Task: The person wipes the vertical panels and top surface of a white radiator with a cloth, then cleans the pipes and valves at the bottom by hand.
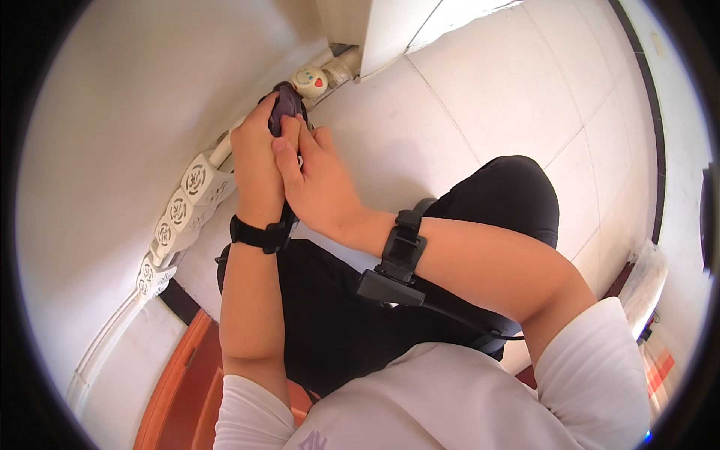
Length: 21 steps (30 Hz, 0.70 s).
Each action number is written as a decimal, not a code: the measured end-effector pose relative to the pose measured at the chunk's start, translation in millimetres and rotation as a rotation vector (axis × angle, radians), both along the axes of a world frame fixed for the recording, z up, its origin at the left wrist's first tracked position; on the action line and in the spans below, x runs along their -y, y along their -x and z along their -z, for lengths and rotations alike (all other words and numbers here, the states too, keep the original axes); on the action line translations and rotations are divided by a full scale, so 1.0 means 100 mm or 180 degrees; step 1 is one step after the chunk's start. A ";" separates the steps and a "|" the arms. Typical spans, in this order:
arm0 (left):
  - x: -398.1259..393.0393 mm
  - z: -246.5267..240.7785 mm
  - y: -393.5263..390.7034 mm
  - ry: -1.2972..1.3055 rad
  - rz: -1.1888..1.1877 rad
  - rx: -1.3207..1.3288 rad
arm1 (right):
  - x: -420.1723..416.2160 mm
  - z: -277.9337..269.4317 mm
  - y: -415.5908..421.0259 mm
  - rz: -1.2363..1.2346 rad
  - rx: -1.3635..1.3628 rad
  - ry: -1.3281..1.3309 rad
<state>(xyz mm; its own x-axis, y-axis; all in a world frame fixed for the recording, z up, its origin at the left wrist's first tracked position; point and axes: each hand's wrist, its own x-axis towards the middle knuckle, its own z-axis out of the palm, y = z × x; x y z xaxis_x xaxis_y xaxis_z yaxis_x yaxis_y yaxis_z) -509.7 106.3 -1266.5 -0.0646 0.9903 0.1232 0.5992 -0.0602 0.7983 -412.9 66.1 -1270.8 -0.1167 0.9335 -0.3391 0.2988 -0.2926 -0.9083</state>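
Note:
A dark purple item [288, 104], seemingly cloth, lies at the pipe run along the wall, beside a round cream knob [310, 81] with a drawn smiling face and red heart. My left hand [256, 140] grips it from the wall side, its fingers partly hidden. Across from it, my right hand [315, 174] has its curled fingers on the lower edge of the same item, the thumb resting by my left wrist. Both hands overlap, so the item's underside is hidden. Below the left hand, white radiator sections [202, 180] with cut-out patterns follow the wall.
A pale pipe fitting [341, 66] runs past the knob towards a white panel [388, 34]. Light floor tiles [478, 84] spread to the right. An orange-brown wooden door [185, 388] stands lower left. My bent knee [506, 197] in black trousers rises near my right forearm.

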 end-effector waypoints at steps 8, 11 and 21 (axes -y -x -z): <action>0.34 0.05 0.45 0.0456 -0.0567 -0.0680 | 0.00 -0.08 0.23 -0.0729 -0.0492 0.0601; 0.35 0.05 0.38 0.0331 -0.0613 -0.0520 | 0.03 -0.06 0.20 -0.0725 -0.0471 0.0393; 0.06 0.08 0.02 -0.0218 -0.0064 -0.0444 | 0.00 0.04 0.05 0.0488 -0.0502 -0.0216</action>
